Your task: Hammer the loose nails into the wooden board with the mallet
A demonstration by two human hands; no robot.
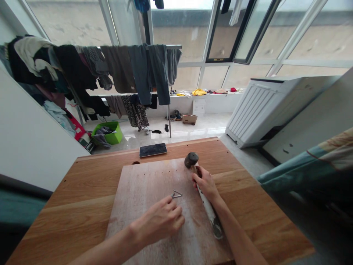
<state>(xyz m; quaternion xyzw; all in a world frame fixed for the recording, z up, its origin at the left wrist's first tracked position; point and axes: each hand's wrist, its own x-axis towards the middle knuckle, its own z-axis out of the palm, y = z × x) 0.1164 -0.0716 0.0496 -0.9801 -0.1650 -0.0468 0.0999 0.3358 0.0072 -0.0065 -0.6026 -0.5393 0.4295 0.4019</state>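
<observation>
My right hand [204, 182] is closed round the upper handle of a hammer [205, 202], just below its dark metal head [191, 159]. The hammer's pale, worn handle slants down towards me over the right side of a wooden board [132, 206]. My left hand [162, 217] is curled, fingers closed, over the middle of the board. Several silvery nails [177, 194] show right beside its index finger; whether the fingers hold any is hidden. A row of small dark dots [156, 172], holes or nail heads, runs along the board's far part.
The board rests on a wooden table [242, 198]. A phone [153, 150] lies beyond the board. Past the table stand a rack of hanging clothes [118, 70], a green basket [116, 133], a small cardboard box [189, 119] and a white cabinet [256, 106]. A curtain [309, 162] hangs at right.
</observation>
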